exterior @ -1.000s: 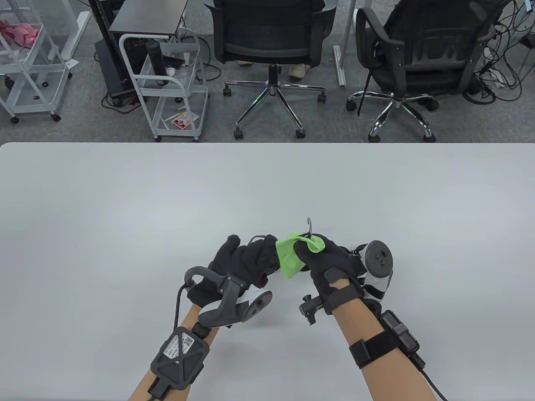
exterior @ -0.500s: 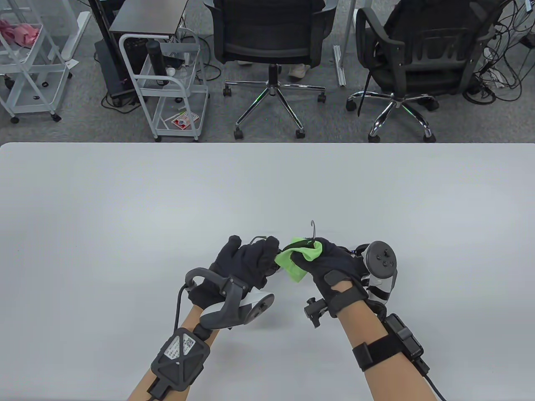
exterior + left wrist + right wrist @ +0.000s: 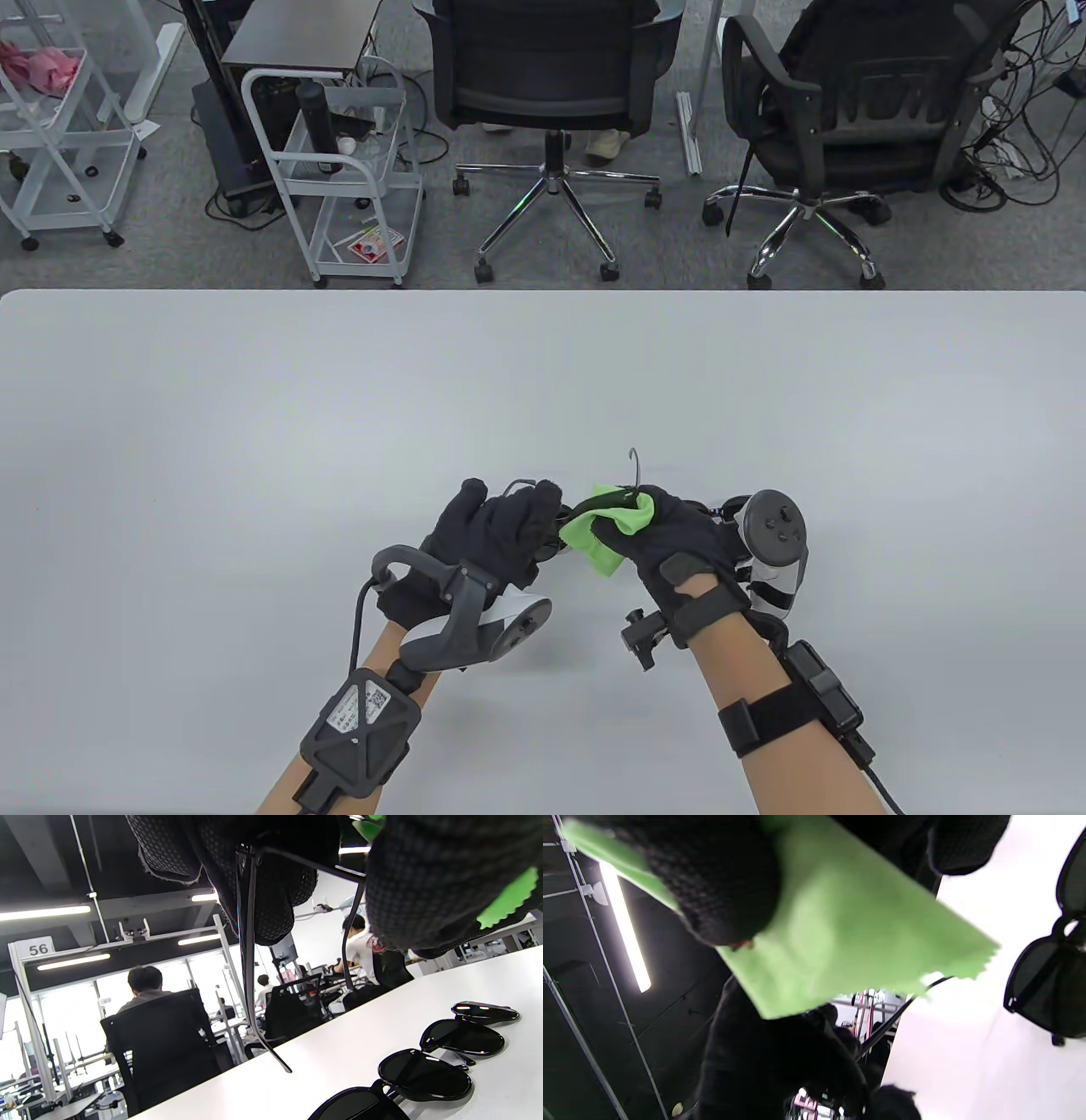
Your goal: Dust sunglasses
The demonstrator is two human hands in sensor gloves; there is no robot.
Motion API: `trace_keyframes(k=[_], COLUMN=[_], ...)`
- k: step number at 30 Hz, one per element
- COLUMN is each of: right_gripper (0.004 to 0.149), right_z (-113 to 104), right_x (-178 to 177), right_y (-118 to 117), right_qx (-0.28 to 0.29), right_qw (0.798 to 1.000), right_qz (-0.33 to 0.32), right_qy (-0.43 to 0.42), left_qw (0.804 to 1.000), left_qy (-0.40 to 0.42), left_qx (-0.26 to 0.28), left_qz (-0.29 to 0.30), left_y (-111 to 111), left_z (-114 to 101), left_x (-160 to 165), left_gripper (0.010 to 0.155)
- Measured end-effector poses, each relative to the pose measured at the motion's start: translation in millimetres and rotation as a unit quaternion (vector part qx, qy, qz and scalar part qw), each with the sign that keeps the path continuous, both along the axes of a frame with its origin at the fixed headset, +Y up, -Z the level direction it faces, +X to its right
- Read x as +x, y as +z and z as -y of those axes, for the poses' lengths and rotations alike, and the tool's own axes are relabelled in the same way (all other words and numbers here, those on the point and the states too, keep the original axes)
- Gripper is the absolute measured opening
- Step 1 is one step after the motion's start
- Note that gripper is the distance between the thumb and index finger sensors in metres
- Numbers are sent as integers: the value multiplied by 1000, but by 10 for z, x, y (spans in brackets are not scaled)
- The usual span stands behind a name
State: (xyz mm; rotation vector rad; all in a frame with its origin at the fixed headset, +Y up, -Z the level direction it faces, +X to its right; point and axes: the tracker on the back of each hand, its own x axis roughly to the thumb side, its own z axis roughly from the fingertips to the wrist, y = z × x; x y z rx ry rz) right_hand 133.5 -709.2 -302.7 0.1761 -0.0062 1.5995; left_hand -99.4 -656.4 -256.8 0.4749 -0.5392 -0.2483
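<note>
My left hand (image 3: 501, 531) grips a pair of thin-framed sunglasses above the table; one temple tip (image 3: 634, 465) sticks up between the hands. In the left wrist view the thin temples (image 3: 246, 963) hang down from my left hand's fingers (image 3: 263, 891). My right hand (image 3: 670, 539) pinches a green cloth (image 3: 594, 543) against the held sunglasses. The cloth also shows in the right wrist view (image 3: 848, 933), wrapped over a fingertip (image 3: 721, 878). The lenses of the held pair are hidden by the hands and cloth.
Other dark sunglasses (image 3: 424, 1074) lie on the white table (image 3: 254, 441) just under the hands; one also shows in the right wrist view (image 3: 1043, 988). Beyond the table's far edge stand office chairs (image 3: 551, 76) and white carts (image 3: 356, 170).
My right hand has shifted slightly right and towards me, and the cloth is more bunched between the hands. The temple tip moved a little right. My left hand has barely moved.
</note>
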Motion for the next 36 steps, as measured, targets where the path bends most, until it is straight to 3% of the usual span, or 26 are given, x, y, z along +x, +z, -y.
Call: trace_keyframes(k=[7,12,16,21,26,31,36], right_gripper=[42,43,52,59,61,61,47], right_z=[-47,44,53,-26,-32,-19,12], right_x=[24,14,-11,-78,-269,-436,-487], right_y=[17,4,-22,-32,0,63,119], right_qx=[16,-21,-8,44,52,38,-13], right_qw=[1000,998,995,989,982,986,998], right_qz=[-11,-55,-78,-140,-178,-152,-67], right_qy=[-22,-33,-59,9,48,50,-15], left_qw=[1000,1000,996,987,986,992,996], left_qy=[16,5,78,151,162,129,85], left_qx=[-2,-12,-34,-38,-34,-17,26], left_qz=[5,-4,-14,-32,-30,6,3], left_y=[8,-41,-93,-135,-127,-13,81], left_z=[-23,26,-38,-144,-182,-188,-178], left_x=[4,-54,-166,-381,-429,-208,4], left_gripper=[98,97,98,98,98,98,98])
